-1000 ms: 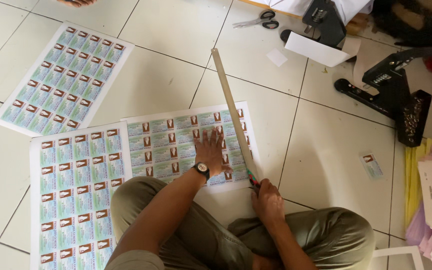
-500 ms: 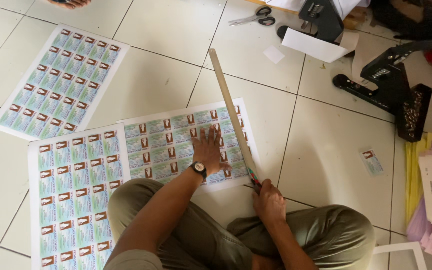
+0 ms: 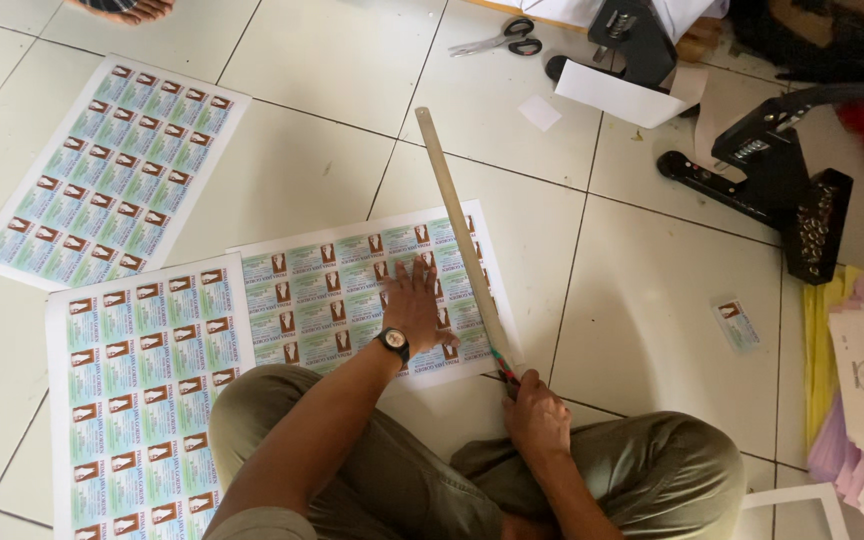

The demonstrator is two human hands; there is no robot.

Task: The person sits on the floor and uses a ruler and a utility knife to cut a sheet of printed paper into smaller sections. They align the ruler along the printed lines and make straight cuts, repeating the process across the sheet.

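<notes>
left hand (image 3: 414, 305) flat, right hand (image 3: 535, 415) clenched

You sit on white tiled floor (image 3: 312, 150); on it: three printed card sheets (image 3: 112, 170), scissors (image 3: 497, 38) top centre, loose card (image 3: 737, 325) right.

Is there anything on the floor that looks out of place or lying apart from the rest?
One small cut card lies alone on the bare tile, right of the ruler and apart from the printed sheets. A small white paper scrap also lies loose near the scissors. Nothing looks spilled or damaged.
</notes>
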